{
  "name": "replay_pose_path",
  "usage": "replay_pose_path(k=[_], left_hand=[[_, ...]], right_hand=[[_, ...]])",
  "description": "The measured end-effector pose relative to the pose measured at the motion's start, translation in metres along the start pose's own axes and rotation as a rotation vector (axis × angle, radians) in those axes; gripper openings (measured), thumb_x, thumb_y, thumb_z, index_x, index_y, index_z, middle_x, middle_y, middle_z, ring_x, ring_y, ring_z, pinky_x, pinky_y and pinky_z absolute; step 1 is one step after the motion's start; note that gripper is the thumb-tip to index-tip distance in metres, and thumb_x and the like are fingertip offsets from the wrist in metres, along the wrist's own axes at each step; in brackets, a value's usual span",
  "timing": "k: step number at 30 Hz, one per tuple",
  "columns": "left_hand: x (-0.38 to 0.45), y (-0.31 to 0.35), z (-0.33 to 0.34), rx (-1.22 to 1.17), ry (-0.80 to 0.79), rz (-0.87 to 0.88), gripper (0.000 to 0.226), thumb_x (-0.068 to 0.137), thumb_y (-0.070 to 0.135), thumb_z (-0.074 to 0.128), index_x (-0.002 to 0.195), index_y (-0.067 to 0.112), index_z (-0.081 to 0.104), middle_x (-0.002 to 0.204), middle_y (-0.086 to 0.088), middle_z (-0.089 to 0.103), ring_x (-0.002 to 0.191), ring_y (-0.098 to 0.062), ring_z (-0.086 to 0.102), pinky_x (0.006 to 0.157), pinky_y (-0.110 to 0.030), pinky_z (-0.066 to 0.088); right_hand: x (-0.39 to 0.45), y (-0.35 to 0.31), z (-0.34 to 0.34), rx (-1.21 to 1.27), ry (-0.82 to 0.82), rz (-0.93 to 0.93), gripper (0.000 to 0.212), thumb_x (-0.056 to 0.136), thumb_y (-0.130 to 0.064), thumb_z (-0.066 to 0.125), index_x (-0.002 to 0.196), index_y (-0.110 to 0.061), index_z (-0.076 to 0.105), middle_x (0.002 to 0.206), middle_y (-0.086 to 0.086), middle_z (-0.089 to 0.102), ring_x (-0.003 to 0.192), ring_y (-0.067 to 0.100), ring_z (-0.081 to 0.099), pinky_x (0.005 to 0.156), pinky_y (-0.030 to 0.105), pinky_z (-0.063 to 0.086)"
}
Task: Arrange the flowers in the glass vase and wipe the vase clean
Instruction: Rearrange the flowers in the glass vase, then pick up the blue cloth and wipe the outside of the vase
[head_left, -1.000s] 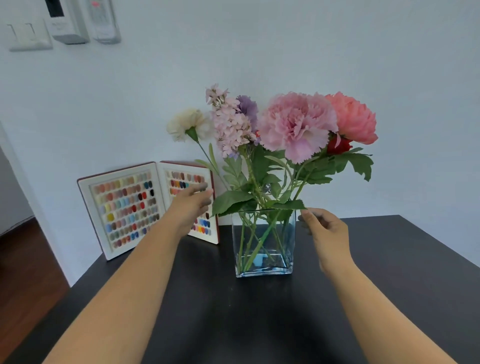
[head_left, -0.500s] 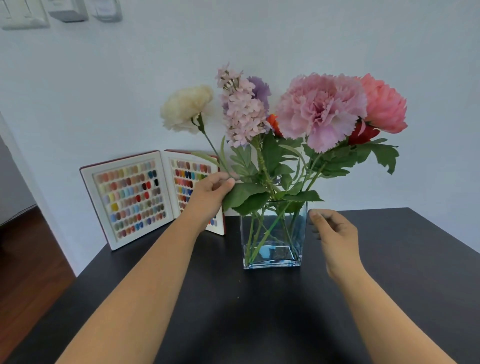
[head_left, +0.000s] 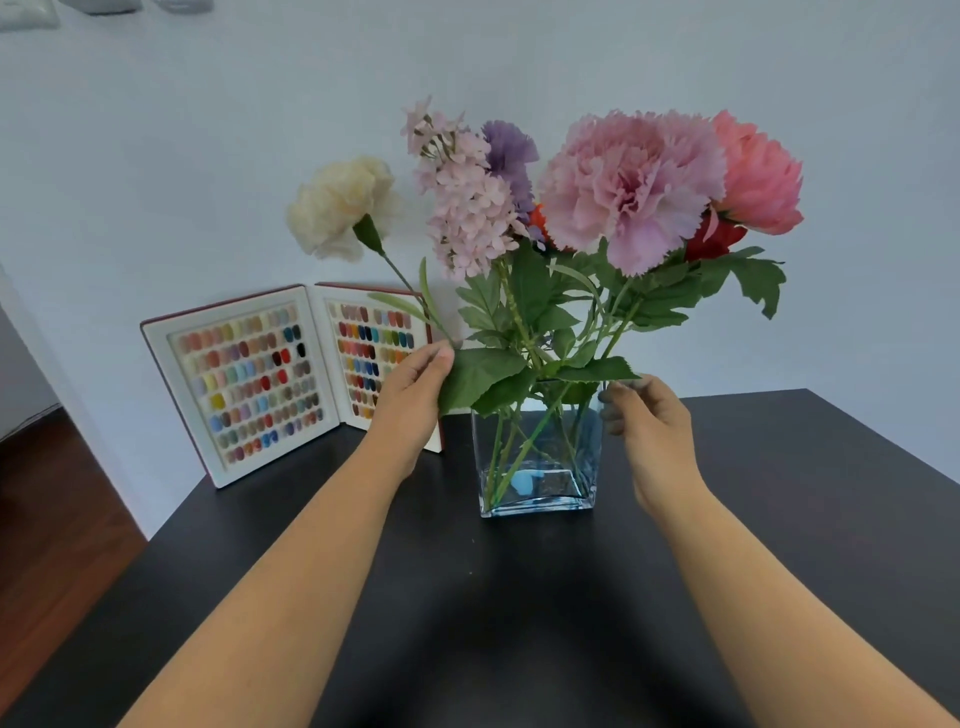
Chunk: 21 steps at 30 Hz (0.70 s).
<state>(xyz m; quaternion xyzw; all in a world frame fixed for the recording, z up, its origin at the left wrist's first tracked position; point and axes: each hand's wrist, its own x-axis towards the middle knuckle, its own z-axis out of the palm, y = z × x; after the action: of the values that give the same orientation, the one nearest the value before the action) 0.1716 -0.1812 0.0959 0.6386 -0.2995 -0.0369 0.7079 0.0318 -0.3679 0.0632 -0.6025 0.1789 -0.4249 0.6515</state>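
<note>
A square glass vase (head_left: 537, 457) stands on the black table (head_left: 519, 597) with several artificial flowers in it: a cream carnation (head_left: 340, 205) leaning left, a pale pink spray (head_left: 465, 200), a purple bloom (head_left: 509, 150), a big pink peony (head_left: 631, 187) and a coral one (head_left: 756, 174). My left hand (head_left: 413, 400) pinches the cream carnation's stem near a large green leaf, left of the vase. Fingers of my right hand (head_left: 647, 421) close on the vase's upper right rim.
An open nail colour sample book (head_left: 275, 374) stands against the white wall behind my left hand. The table's left edge drops to a wooden floor (head_left: 47, 519). Wall fittings show at the top left corner.
My left hand moved from the sample book to the carnation's stem and took hold of it. My right hand came in against the vase's rim. The view has come closer to the flowers.
</note>
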Motion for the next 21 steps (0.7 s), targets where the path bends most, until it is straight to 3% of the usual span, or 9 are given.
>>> replay_pose_path(k=[3, 6, 9, 12, 16, 21], left_hand=[[-0.009, -0.005, -0.002, -0.065, 0.026, -0.063, 0.029, 0.104, 0.034, 0.040, 0.112, 0.037, 0.068, 0.117, 0.009, 0.070, 0.109, -0.008, 0.065, 0.085, -0.026, 0.055], [-0.022, -0.007, -0.007, -0.091, 0.091, -0.098, 0.031, 0.105, 0.033, 0.036, 0.111, 0.035, 0.066, 0.105, 0.014, 0.073, 0.099, -0.011, 0.068, 0.082, -0.027, 0.055], [-0.047, -0.014, -0.004, -0.096, 0.155, -0.118, 0.027, 0.105, 0.028, 0.039, 0.115, 0.026, 0.064, 0.108, 0.004, 0.072, 0.092, -0.014, 0.067, 0.083, -0.030, 0.053], [-0.087, -0.020, -0.004, 0.001, 0.180, 0.054, 0.020, 0.100, 0.023, 0.047, 0.106, 0.030, 0.065, 0.101, 0.003, 0.070, 0.089, -0.012, 0.064, 0.078, -0.025, 0.051], [-0.128, -0.013, 0.020, 0.087, 0.033, 0.270, 0.018, 0.088, 0.029, 0.053, 0.103, 0.036, 0.061, 0.092, 0.005, 0.066, 0.085, -0.012, 0.061, 0.077, -0.018, 0.050], [-0.145, -0.015, 0.094, 0.195, -0.340, 0.291, 0.012, 0.090, 0.027, 0.055, 0.097, 0.034, 0.062, 0.085, 0.007, 0.062, 0.073, -0.012, 0.056, 0.069, -0.017, 0.045]], right_hand=[[0.001, -0.002, -0.003, -0.011, 0.072, -0.034, 0.021, 0.090, -0.009, 0.056, 0.079, -0.025, 0.065, 0.073, -0.011, 0.062, 0.065, 0.006, 0.054, 0.065, 0.021, 0.043], [-0.002, 0.000, -0.017, -0.030, 0.112, -0.024, 0.022, 0.089, -0.008, 0.055, 0.083, -0.025, 0.068, 0.074, -0.010, 0.060, 0.065, 0.003, 0.053, 0.064, 0.019, 0.042], [-0.006, 0.003, -0.039, -0.077, 0.125, -0.005, 0.023, 0.090, -0.007, 0.054, 0.083, -0.024, 0.068, 0.076, -0.007, 0.059, 0.068, 0.007, 0.052, 0.065, 0.022, 0.041], [-0.011, 0.003, -0.075, -0.152, 0.149, 0.016, 0.025, 0.089, -0.008, 0.052, 0.083, -0.026, 0.068, 0.077, -0.005, 0.059, 0.068, 0.007, 0.053, 0.065, 0.022, 0.043], [-0.019, -0.002, -0.133, -0.241, 0.233, 0.045, 0.025, 0.089, -0.008, 0.051, 0.084, -0.026, 0.068, 0.078, -0.004, 0.061, 0.068, 0.007, 0.054, 0.065, 0.021, 0.043], [-0.032, -0.014, -0.192, -0.358, 0.294, 0.055, 0.026, 0.085, -0.012, 0.053, 0.077, -0.031, 0.069, 0.076, -0.005, 0.063, 0.060, -0.001, 0.055, 0.062, 0.020, 0.043]])
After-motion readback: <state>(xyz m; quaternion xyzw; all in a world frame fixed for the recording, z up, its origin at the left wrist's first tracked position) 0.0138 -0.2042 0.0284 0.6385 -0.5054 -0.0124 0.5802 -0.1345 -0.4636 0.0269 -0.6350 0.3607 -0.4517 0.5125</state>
